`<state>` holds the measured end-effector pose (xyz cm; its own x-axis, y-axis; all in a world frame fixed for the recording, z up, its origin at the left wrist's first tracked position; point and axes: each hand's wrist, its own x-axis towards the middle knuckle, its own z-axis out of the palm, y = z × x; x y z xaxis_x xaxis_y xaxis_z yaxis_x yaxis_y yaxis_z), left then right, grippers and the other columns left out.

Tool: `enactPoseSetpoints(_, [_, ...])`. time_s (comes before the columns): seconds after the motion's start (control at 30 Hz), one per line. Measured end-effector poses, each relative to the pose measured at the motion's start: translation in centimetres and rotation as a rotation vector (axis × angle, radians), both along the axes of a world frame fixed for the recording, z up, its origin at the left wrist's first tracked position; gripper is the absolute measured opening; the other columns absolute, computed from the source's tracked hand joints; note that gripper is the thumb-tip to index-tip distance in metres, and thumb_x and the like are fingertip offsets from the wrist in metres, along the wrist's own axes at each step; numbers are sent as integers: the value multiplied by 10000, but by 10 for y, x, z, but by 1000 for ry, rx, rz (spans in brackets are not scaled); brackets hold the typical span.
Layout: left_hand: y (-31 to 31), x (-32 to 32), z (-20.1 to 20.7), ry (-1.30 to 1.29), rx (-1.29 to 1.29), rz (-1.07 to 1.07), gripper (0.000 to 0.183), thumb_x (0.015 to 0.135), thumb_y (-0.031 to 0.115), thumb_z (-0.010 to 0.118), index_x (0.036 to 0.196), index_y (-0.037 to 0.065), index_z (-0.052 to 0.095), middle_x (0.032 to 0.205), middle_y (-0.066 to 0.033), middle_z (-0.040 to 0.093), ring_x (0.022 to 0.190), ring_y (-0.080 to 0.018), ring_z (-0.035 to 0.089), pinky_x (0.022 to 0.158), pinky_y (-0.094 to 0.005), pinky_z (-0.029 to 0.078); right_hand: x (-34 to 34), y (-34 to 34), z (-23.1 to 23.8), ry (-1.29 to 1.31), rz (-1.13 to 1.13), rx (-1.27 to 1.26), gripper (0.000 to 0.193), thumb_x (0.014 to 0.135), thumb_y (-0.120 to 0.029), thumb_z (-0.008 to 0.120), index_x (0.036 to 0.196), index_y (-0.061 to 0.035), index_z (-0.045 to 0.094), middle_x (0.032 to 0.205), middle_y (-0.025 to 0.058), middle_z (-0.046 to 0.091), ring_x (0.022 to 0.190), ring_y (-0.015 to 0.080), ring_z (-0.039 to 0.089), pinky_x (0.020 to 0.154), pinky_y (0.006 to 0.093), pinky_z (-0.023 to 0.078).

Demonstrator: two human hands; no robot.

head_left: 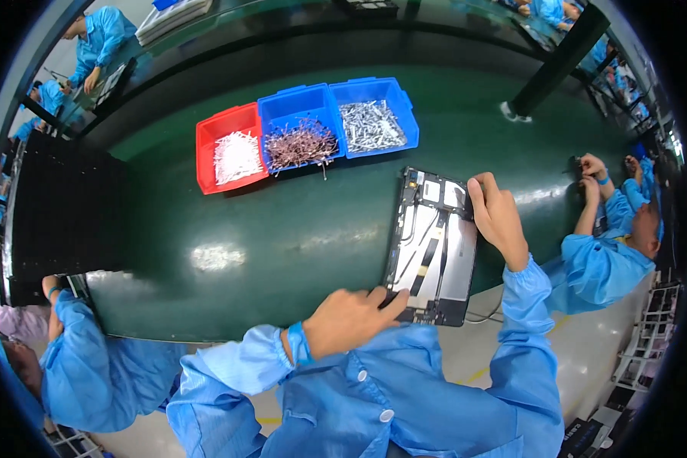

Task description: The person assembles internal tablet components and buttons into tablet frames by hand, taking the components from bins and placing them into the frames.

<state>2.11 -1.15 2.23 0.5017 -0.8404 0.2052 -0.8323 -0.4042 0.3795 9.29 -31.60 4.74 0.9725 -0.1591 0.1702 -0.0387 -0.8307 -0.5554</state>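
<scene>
An opened tablet [435,252] with its inner cables, black tape strip and silver plate bare is tilted at the near edge of the green table. My right hand [500,217] grips its upper right edge, thumb and fingers closed on the frame. At the lower left corner my left hand [353,320], with a blue band on the wrist, has its fingers bent over the frame and holds it there. The undersides of the fingers are hidden.
Beyond the tablet stand a red bin [204,156] of white pieces, a blue bin [277,114] of brownish wired parts and another blue bin [411,130] of silvery parts. A black stack [69,206] is at left, a dark post [561,61] at right. Co-workers sit on both sides.
</scene>
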Motion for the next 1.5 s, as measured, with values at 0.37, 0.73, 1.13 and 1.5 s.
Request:
enactPoseSetpoints(0.37, [63,-24,30,247,92,220,641,795,434,772,1274,67,556,734,-67,625,647,-224,656,591,-345,516,35,75,8,106,432,96,374,1007,-282,511,916,73,585,691,276,634,675,455,638,654,507,501])
enactPoseSetpoints(0.73, [42,124,46,-112,-389,692,127,840,39,721,966,33,708,859,-103,580,676,-215,582,606,-335,476,42,71,-3,342,354,541,419,1052,-331,445,870,18,588,540,112,581,338,144,532,326,288,384])
enactPoseSetpoints(1.13, [21,196,42,-297,-154,553,104,841,117,711,912,53,753,833,-111,574,833,-282,520,734,-402,414,44,60,-11,359,365,682,514,1069,-397,375,1010,49,625,523,74,561,347,118,510,330,258,375])
enactPoseSetpoints(1.5, [26,197,35,-109,-427,692,151,857,156,742,893,11,718,812,-100,579,776,-222,533,702,-354,438,44,59,-10,377,370,708,519,1070,-405,370,1036,47,623,525,72,556,343,114,500,323,250,365])
